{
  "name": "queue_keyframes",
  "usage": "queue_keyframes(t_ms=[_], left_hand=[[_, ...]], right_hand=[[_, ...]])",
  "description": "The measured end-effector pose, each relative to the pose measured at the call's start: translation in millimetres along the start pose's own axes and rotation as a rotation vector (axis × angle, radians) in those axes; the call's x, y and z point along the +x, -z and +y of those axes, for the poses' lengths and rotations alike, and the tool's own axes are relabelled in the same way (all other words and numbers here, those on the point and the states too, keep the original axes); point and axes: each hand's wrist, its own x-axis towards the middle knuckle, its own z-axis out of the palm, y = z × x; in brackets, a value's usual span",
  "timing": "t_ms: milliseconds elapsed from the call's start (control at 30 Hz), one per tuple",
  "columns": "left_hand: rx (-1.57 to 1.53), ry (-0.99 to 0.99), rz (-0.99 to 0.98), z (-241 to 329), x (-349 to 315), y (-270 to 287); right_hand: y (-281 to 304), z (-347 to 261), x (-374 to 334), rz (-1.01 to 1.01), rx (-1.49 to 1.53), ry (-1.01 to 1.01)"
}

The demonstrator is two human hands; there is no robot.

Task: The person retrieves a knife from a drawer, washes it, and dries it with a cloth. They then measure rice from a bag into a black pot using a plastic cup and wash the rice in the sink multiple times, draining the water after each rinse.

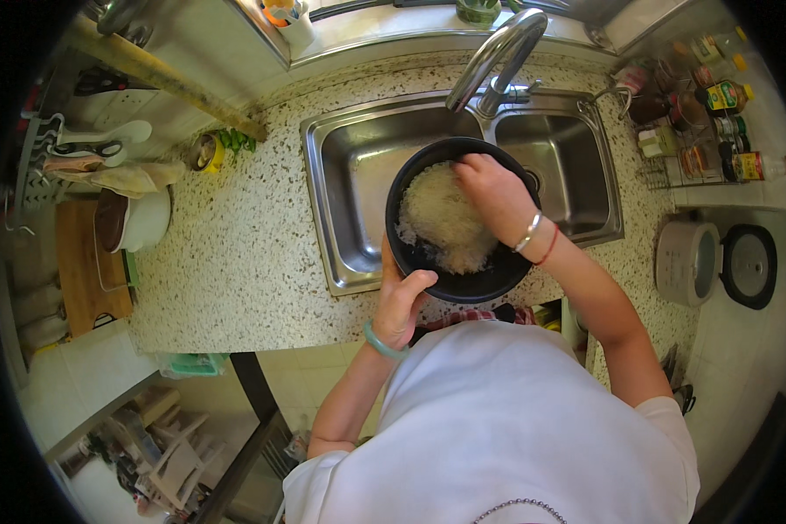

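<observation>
A round black pot (470, 286), seemingly a rice cooker's inner pot, is held over the near side of the sink, tilted slightly. White rice (443, 214) lies heaped inside, mostly toward the left, with some grains stuck along the dark wall. My left hand (400, 301) grips the pot's near left rim, thumb over the edge and fingers underneath, mostly hidden. Inside the pot, my right hand (495, 194) has its fingers curled together against the rice; the fingertips are partly hidden.
Beyond the pot is a double steel sink (349, 188) with a curved tap (498, 65). At right stand a bottle rack (699, 157) and an open-lidded rice cooker (688, 262). A white pot (144, 218), cutting board (83, 262) and yellow tape roll (210, 155) sit at left.
</observation>
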Motion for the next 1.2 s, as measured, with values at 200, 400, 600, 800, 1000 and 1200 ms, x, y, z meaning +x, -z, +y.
queue_keyframes(t_ms=[200,400,600,800,1000,1200], left_hand=[[0.052,0.036,-0.051,-3,1,-1],[0.011,-0.022,-0.029,-4,5,10],[-0.124,0.043,0.015,-13,12,13],[-0.002,-0.004,0.050,-8,14,3],[-0.015,0.042,0.076,-8,26,-1],[-0.004,0.011,0.103,-6,41,0]], right_hand=[[-20,-39,5,-0.255,-0.131,0.416],[24,-41,-15,-0.285,0.400,0.345],[38,-26,-14,-0.434,0.676,-0.047],[48,-20,-11,-0.233,0.711,-0.030],[16,2,-15,-0.300,0.521,0.010],[31,21,3,-0.148,1.235,-0.445]])
